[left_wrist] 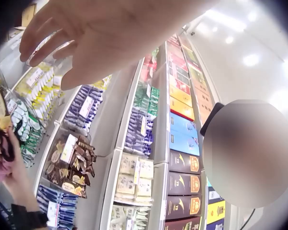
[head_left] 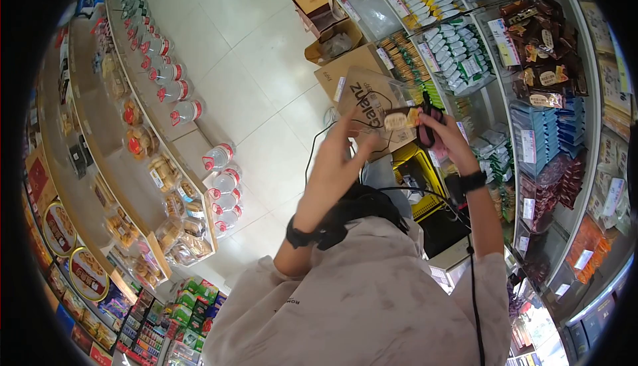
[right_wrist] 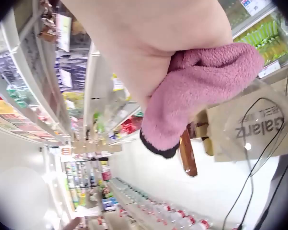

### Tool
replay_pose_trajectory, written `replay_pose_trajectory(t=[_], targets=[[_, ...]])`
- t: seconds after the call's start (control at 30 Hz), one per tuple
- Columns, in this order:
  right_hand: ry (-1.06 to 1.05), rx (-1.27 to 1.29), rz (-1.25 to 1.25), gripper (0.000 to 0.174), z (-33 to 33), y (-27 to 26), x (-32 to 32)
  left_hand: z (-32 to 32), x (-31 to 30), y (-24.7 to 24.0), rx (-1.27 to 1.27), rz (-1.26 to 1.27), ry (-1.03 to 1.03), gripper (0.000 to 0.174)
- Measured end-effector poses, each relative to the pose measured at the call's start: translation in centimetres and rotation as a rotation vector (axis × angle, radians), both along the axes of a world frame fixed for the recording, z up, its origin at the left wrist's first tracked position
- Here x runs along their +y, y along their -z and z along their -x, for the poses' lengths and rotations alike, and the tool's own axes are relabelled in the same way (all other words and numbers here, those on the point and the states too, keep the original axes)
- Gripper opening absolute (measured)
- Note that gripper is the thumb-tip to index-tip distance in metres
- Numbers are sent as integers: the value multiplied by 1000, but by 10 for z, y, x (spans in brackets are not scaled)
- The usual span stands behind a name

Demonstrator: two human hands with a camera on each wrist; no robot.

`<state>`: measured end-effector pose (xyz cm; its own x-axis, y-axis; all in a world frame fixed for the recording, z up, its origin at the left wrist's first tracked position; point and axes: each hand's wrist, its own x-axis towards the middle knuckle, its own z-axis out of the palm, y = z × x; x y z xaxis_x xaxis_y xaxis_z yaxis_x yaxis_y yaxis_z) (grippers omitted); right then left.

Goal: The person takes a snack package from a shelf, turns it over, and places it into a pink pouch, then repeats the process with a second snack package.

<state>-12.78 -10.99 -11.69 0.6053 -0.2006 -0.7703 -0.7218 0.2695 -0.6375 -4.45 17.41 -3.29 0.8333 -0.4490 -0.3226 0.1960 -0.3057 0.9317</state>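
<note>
My right hand [head_left: 453, 141] grips a fluffy pink cloth with a dark edge [right_wrist: 196, 93]. A small brown snack packet with a cream label [head_left: 397, 121] sticks out from the same grip, toward the left hand. In the right wrist view, the packet's brown end [right_wrist: 187, 155] shows below the cloth and the rest of it is hidden. My left hand [head_left: 340, 165] is raised left of the packet, apart from it, its fingers loosely extended with nothing in them. The left wrist view shows that hand [left_wrist: 105, 40] across the top, in front of the shelves.
A Galanz cardboard box [head_left: 335, 81] stands beyond the hands, with a clear plastic sheet-like piece [head_left: 364, 81] over it. Shelves of snack packets [head_left: 545, 53] line the right. A yellow basket [head_left: 415, 166] sits below. Large water bottles [head_left: 174, 91] line the left shelf. Black cables [head_left: 312, 143] hang nearby.
</note>
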Motion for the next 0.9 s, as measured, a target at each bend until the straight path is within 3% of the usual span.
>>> replay_pose_trajectory(t=[0.03, 0.2, 0.27, 0.43, 0.57, 0.6, 0.7, 0.87, 0.9], targets=[[84, -21, -8, 30, -3, 28, -4, -6, 8, -5, 152, 42, -44, 48], [329, -8, -129, 29, 8, 189, -24, -17, 34, -8, 148, -73, -99, 41], [333, 112, -6, 29, 11, 243, -17, -16, 41, -4, 148, -120, -108, 38], [491, 283, 119, 35, -14, 286, -6, -10, 60, 16, 243, -180, -103, 36], [665, 325, 86, 31, 5, 424, -33, -7, 67, 31, 296, -248, -87, 37], [691, 345, 111, 29, 1, 428, -32, -7, 66, 34, 309, -263, -82, 37], [771, 326, 31, 34, -5, 436, -29, -4, 61, 40, 313, -308, -74, 38], [543, 475, 366, 80, -15, 504, -11, 1, 59, 48, 310, -360, -74, 34], [570, 469, 312, 79, -14, 520, -9, 2, 59, 49, 307, -373, -81, 33]])
